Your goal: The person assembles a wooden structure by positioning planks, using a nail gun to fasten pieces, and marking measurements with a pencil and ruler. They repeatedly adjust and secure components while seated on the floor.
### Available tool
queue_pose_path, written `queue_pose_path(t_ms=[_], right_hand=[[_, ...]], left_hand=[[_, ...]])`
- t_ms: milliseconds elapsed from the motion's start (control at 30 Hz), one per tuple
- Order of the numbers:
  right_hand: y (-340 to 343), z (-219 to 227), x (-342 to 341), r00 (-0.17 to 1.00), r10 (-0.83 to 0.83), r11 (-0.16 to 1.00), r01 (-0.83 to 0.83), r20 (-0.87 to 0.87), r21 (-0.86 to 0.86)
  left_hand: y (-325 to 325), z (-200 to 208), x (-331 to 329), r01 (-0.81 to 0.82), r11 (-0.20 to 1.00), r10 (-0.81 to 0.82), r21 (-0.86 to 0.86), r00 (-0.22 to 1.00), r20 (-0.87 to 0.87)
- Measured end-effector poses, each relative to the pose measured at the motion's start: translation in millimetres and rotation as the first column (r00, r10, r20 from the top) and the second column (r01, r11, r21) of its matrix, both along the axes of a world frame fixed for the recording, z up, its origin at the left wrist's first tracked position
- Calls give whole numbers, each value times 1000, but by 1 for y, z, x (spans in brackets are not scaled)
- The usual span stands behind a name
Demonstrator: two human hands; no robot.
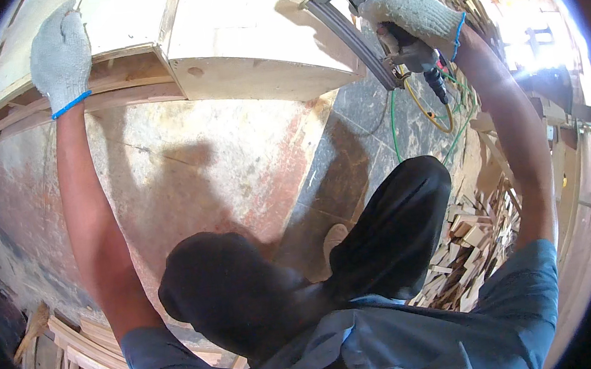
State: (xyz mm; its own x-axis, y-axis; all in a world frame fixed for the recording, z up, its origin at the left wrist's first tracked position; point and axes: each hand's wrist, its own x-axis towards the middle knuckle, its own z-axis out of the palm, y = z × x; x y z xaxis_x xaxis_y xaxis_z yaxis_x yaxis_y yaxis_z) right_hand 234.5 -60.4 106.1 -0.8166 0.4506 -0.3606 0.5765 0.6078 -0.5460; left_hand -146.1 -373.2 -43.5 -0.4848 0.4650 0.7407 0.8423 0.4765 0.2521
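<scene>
My right hand point(415, 14), in a pale knit glove with a blue cuff, is closed round the grip of a pneumatic nail gun point(402, 54). The tool is held near the right end of a pale wooden box-like piece point(251, 76), its long magazine slanting past the corner. At the upper left my left hand point(61, 61), gloved alike, lies on a wooden panel point(119, 20) above its open front edge. Its fingers look stretched forward, though their tips are partly hidden. Inside that edge, wooden rails point(139, 79) show.
Green and yellow air hoses point(438, 126) trail from the nail gun over the stained floor point(223, 156). Wood offcuts point(468, 232) are heaped at the right beside my bent knee. Long wooden strips point(88, 350) lie at the lower left. Bright light enters at the upper right.
</scene>
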Motion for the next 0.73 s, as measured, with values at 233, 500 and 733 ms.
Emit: queue_pose_path(t_ms=[233,500,733], right_hand=[[-39,33,8,991,-119,991,122,60,-50],[-36,13,17,996,-66,998,66,68,2],[-61,29,32,993,-74,995,80,91,-65]], left_hand=[[-1,3,1,-7,999,8,36,1000,-30],[1,1,3,-43,999,43,3,997,-58],[-4,11,3,-28,999,28,22,999,-27]])
